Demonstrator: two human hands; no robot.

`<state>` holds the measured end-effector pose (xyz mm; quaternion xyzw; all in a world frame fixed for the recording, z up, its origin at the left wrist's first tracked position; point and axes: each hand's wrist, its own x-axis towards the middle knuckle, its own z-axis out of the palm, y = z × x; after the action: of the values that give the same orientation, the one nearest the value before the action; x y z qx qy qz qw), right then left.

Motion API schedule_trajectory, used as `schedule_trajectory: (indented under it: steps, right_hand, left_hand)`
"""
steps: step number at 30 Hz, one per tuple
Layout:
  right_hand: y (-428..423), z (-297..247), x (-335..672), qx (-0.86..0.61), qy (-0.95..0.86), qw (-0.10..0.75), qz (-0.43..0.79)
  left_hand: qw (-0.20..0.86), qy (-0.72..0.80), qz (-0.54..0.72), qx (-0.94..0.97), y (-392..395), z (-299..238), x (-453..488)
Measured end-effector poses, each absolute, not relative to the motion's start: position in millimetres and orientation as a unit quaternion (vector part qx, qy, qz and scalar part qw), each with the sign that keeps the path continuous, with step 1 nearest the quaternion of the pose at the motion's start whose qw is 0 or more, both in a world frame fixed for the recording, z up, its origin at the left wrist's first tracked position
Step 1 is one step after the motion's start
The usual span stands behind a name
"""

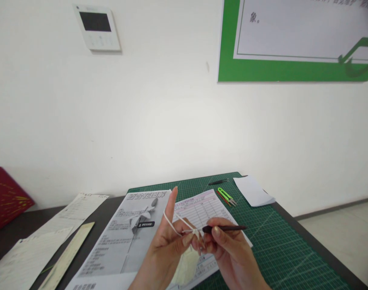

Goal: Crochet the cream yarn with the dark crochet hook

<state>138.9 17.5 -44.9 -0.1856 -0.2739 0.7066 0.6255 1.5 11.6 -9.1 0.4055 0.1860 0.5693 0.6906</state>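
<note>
My left hand (168, 241) pinches a small piece of white crochet work (196, 232) between thumb and fingers. Its index finger points up, with white yarn (168, 219) looped round it. In my right hand (228, 243) is a crochet hook (229, 228) with a dark handle, held like a pen, its tip at the crochet work. A pale yellow bundle (185, 266), perhaps the yarn ball, shows below my hands; they partly cover it. Under them lie a printed sheet with a flower picture (111, 241) and a sheet with a table (214, 203).
A green cutting mat (280, 249) covers much of the dark table. Green thread snips (226, 196), black tweezers (218, 182) and white paper (252, 191) lie at the back right. More papers (42, 245), a pale strip (69, 253) and a red item (7, 201) are left. A wall stands behind.
</note>
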Motion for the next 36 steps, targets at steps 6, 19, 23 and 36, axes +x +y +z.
schedule_trajectory:
  steps: [6,19,23,36]
  right_hand:
    - [13,-45,131,-0.187,-0.313,0.659,0.658]
    - [11,-44,125,-0.204,-0.343,0.624,0.672]
    - [14,-48,127,-0.237,-0.367,0.610,0.661]
    - [17,-41,131,-0.201,-0.386,0.527,0.730]
  left_hand:
    - [0.694,0.194,0.561,0.407,10,-8,3]
    - [0.664,0.238,0.527,0.474,14,-18,-1]
    - [0.651,0.236,0.506,0.514,17,-24,-1]
    - [0.680,0.242,0.459,0.518,18,-20,-7]
